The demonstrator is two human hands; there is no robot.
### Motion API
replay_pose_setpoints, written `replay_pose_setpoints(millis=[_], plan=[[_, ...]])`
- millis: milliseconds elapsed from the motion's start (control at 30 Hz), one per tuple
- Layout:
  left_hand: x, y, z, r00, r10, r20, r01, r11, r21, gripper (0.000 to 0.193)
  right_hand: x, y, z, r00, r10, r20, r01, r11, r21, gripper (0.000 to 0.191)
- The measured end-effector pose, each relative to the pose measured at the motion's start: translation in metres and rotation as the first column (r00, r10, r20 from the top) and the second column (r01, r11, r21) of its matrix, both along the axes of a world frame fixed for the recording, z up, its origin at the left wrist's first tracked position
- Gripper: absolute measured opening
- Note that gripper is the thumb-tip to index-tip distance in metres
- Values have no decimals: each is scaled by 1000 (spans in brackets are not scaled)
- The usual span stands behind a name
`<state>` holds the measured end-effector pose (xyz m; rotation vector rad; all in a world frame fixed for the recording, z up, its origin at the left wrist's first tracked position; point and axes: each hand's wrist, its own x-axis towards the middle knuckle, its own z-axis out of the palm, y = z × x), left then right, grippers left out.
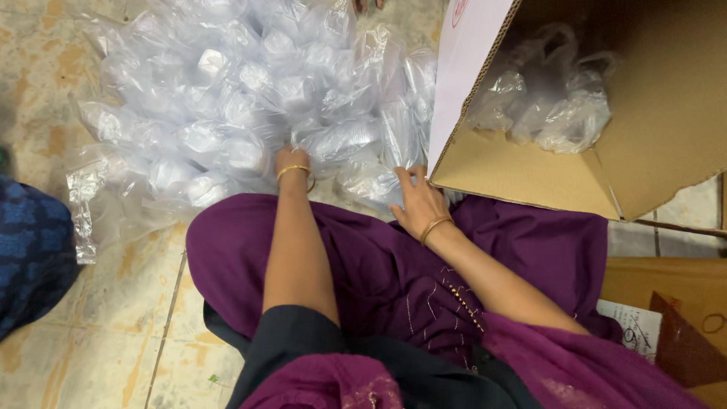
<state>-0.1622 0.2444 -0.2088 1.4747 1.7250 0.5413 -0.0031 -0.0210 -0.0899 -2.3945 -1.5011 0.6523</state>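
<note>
A large heap of clear plastic packets, each holding stacked transparent cups or lids (250, 98), lies on the worn beige tiled floor (113, 318) directly ahead of the seated person, whose lap is covered by purple cloth (379, 265). The left hand (291, 163), with a thin gold bangle at the wrist, reaches into the near edge of the heap; its fingers are buried among the packets, so it is touching them, though whether it is clenched on one cannot be told. The right hand (418, 201), also wearing a gold bangle, rests at the heap's right near corner, its fingers curled around the edge of one clear packet of stacked plastic pieces (379, 182), just beside the lower flap of an open brown cardboard box (659, 113). The box lies tipped on its side to the right of the heap, its opening facing the person, with a few more clear plastic packets (553, 98) lying inside against its back. A dark blue patterned cloth (30, 242) shows at the left edge, well apart from both hands.
</note>
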Motion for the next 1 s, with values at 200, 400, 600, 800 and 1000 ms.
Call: replay_pose_setpoints(millis=[200,400,600,800,1000], plan=[[15,-40,31,924,-6,-381,80,981,178,45,15,58,-32,965,261,-17,-225,862,454,67],[10,-47,26,865,-90,-494,224,949,220,42,15,127,-49,943,319,96,-333,906,262,90],[12,-27,6,888,-163,-431,226,969,100,51,8,128,-35,976,204,75,-208,977,51,89],[8,-21,9,934,-232,-272,223,973,-67,54,-4,71,-59,932,353,85,-361,926,113,88],[6,-18,5,869,-421,-259,429,903,-27,44,-4,50,-75,966,244,-86,-235,966,105,98]])
